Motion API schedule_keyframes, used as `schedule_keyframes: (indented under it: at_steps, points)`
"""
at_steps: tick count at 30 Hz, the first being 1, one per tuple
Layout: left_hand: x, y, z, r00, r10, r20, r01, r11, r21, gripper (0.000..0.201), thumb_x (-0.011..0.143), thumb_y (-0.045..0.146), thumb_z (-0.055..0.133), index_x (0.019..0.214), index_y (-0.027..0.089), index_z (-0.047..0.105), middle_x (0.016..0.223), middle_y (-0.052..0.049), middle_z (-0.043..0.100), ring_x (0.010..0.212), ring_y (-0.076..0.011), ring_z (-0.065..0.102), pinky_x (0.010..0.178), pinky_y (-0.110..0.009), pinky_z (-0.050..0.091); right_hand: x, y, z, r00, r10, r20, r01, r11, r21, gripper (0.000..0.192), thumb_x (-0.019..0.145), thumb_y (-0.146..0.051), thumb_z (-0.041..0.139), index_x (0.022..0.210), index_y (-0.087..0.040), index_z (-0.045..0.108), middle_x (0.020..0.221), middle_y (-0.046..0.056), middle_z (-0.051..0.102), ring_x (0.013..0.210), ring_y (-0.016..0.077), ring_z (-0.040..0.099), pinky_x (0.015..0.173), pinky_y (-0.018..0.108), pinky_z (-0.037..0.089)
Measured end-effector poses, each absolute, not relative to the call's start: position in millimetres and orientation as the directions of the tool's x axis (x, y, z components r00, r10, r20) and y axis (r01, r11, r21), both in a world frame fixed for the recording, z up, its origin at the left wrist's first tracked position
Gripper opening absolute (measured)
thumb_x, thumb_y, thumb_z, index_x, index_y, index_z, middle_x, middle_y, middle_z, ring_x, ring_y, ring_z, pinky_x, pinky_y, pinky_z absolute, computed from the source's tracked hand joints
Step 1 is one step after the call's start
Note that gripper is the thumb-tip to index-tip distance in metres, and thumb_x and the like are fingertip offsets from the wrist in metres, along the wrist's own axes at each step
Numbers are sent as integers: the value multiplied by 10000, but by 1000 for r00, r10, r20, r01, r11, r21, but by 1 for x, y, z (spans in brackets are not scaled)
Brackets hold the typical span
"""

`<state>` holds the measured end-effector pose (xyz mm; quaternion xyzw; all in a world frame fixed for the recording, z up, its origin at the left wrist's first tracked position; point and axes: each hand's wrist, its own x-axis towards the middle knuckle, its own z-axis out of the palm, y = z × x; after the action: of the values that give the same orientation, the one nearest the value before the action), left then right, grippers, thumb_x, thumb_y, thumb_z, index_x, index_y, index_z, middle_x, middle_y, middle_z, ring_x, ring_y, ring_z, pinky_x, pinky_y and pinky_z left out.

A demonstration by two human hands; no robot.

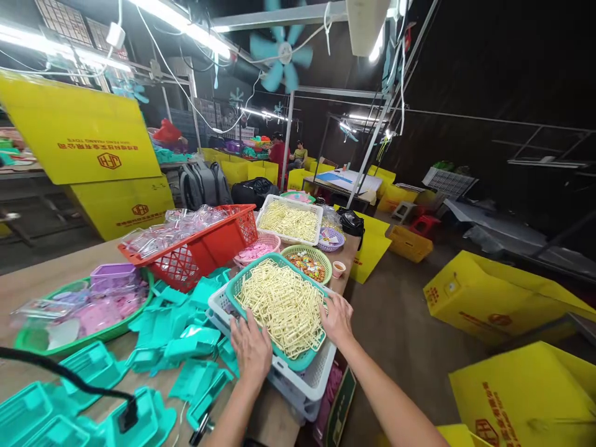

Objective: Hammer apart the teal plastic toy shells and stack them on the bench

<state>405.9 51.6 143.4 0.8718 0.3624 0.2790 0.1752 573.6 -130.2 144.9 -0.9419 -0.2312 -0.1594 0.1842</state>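
Note:
A teal plastic basket [298,358] full of small pale-yellow ladder-like plastic pieces [282,304] sits tilted on a white basket [313,383], with a grey crate [298,403] beneath it. My left hand [252,349] grips the teal basket's near-left rim, fingers over the edge. On the right rim, my right hand [337,318] holds on with its fingertips just inside, by the pieces. Turquoise plastic parts [195,341] lie heaped left of my left hand. Behind the teal basket is a pale-green basket [328,261] of small multicoloured pieces.
A red basket [209,251] of clear-wrapped items stands behind the turquoise parts. At left is a green tray [84,340] with pink and purple pieces. A paper cup [338,269] stands near the table's right edge. Yellow boxes [521,391] sit on the floor at right.

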Motion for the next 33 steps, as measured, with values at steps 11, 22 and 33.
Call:
schedule_keyframes:
  at_steps: [11, 22, 33]
  points:
    - [401, 64, 139, 635, 700, 327, 571, -711, 412, 625, 989, 349, 296, 1493, -21, 325, 1406, -307, 469, 1470, -418, 188, 1046, -580, 415, 564, -121, 146, 844, 376, 382, 486, -837, -251, 261, 947, -333, 503, 1124, -204, 643, 1243, 104, 610, 1148, 271, 519, 960, 417, 359]
    - [415, 65, 161, 514, 846, 141, 738, -519, 430, 666, 912, 332, 386, 1499, 30, 298, 1394, -284, 466, 1405, -414, 302, 1012, -619, 428, 668, -115, 192, 800, 584, 134, 583, -707, -400, 345, 982, -408, 435, 847, -230, 697, 916, 75, 677, 854, 206, 627, 797, 326, 448]
    - [484, 82, 215, 441, 848, 294, 804, -519, 289, 470, 814, 178, 488, 1273, 123, 570, 1552, -205, 233, 1443, -430, 184, 1095, -643, 329, 832, 11, 119, 610, 783, -124, 707, -608, -361, 283, 945, -353, 605, 1151, -159, 622, 1223, 83, 621, 1097, 224, 608, 953, 451, 505]
